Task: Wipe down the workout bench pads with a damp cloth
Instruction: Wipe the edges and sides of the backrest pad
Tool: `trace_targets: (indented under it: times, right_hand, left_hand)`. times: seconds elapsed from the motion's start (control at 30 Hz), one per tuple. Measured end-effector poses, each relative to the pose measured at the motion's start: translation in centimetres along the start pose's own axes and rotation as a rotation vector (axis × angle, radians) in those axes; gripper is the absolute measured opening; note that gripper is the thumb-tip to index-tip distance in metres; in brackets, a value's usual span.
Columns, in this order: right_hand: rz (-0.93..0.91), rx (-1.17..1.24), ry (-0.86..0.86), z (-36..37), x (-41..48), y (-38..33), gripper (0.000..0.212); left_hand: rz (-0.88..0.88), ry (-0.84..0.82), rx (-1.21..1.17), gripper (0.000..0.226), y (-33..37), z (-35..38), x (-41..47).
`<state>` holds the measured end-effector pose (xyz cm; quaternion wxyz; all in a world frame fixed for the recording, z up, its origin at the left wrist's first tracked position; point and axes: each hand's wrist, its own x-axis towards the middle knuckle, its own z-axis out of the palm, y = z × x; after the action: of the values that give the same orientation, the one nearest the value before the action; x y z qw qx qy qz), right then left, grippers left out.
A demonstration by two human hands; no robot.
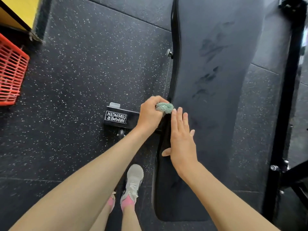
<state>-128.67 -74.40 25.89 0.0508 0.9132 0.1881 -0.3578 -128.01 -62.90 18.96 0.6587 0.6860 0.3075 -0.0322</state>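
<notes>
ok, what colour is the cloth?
Pale mint green. The cloth is bunched in the left hand, and the head view shows it clearly.

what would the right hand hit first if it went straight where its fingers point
Probably the green cloth bunched in the left hand, just ahead of the right hand. Height is unclear, so it might slip past along the bench pad.

Black speckled rubber floor [83,72], red slatted basket [11,70] at left, yellow panel [18,9] in the upper corner
</notes>
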Motion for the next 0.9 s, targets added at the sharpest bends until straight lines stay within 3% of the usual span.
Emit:
trace_targets:
  times: [0.2,0.3,0.37,0.43,0.53,0.6,0.73,0.83,0.87,0.9]
  right_hand:
    - [-0.046,0.006,0.046,0.4,0.4,0.2,0.134]
    - [-0.073,0.016,0.051,0.8,0.4,0.7,0.132]
    - [-0.105,0.004,0.067,0.8,0.5,1.3,0.129]
    - [-0.136,0.007,0.075,0.9,0.1,1.7,0.126]
    - [-0.153,0.006,0.179,1.9,-2.1,2.7,0.116]
    - [-0.119,0.060,0.260,2.8,-3.7,3.9,0.102]
    - [-0.059,0.116,0.377,2.8,-4.6,7.2,0.073]
    - [0.033,0.184,0.391,2.6,-4.0,9.0,0.065]
    - [0.054,0.224,0.402,2.5,-3.9,9.2,0.063]
    - [0.066,0.261,0.410,2.5,-3.9,9.4,0.060]
  left_hand:
    - [-0.021,0.164,0.098,0.031,2.0,1.0,4.2]
    - [0.017,0.028,0.200,0.022,0.2,0.2,-0.1]
    - [0.020,-0.140,0.324,0.029,-0.6,-1.3,-2.4]
    - [0.039,-0.202,0.456,0.035,0.0,-2.5,-3.0]
    - [0.158,-0.134,0.533,0.045,3.4,-1.9,-2.7]
    - [0.259,-0.148,0.570,0.038,6.1,-0.2,-1.7]
    - [0.613,-0.155,0.923,0.025,10.1,4.8,1.9]
    - [0.443,0.039,0.966,0.026,10.1,7.2,3.9]
    - [0.405,0.053,0.979,0.029,9.6,7.9,3.4]
    - [0.433,-0.035,1.018,0.031,8.8,8.8,2.3]
